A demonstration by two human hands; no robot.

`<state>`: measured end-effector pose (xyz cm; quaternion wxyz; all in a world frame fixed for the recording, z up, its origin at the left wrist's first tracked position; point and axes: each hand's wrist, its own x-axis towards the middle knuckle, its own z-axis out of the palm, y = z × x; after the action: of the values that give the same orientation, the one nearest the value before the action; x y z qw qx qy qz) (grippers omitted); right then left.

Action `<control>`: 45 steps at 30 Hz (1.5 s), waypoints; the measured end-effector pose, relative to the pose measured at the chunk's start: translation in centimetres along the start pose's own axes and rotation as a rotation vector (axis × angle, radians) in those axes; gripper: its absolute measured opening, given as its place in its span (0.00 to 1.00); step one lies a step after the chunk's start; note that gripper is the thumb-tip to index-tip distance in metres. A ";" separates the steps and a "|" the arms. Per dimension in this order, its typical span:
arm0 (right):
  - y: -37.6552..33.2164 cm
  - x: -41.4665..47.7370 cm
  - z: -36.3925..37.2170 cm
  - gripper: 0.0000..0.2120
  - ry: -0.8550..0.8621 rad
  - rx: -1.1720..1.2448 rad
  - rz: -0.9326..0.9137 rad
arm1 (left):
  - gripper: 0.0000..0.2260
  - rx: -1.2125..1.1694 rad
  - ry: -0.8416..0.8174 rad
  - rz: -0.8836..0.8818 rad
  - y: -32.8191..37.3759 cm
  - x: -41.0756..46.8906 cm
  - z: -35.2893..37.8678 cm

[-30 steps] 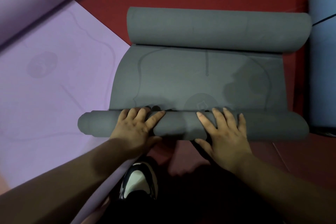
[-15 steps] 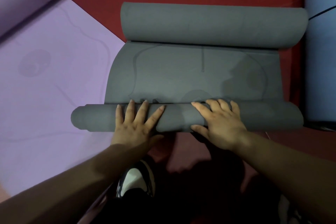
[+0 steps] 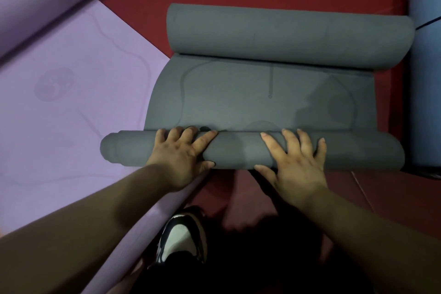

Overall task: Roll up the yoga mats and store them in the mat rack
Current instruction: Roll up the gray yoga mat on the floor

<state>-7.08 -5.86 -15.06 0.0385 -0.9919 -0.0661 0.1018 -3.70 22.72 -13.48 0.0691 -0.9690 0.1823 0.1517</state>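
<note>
Single head-worn view, close, steeply downward.

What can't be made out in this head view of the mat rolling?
- Mat rack: nowhere in the head view.
- Blue mat: cut off by the right edge.
- Purple mat: cut off by the left edge, near part behind the left arm.
- Grey mat: roll's middle covered by left hand and right hand.
</note>
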 end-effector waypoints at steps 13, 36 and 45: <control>0.9 2.7 -1.7 0.40 -0.078 0.016 -0.026 | 0.38 -0.031 0.022 -0.107 2.1 -1.0 0.8; 2.4 5.1 -3.4 0.37 -0.140 0.039 -0.055 | 0.35 -0.001 0.160 -0.045 0.5 1.6 -0.3; 2.8 5.4 -2.9 0.39 -0.104 -0.015 -0.093 | 0.36 0.015 -0.022 -0.068 -0.6 3.8 -2.5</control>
<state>-0.90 -8.02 -13.53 0.0324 -0.9814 -0.1147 0.1507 0.57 21.55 -12.25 0.0834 -0.9723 0.1498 0.1587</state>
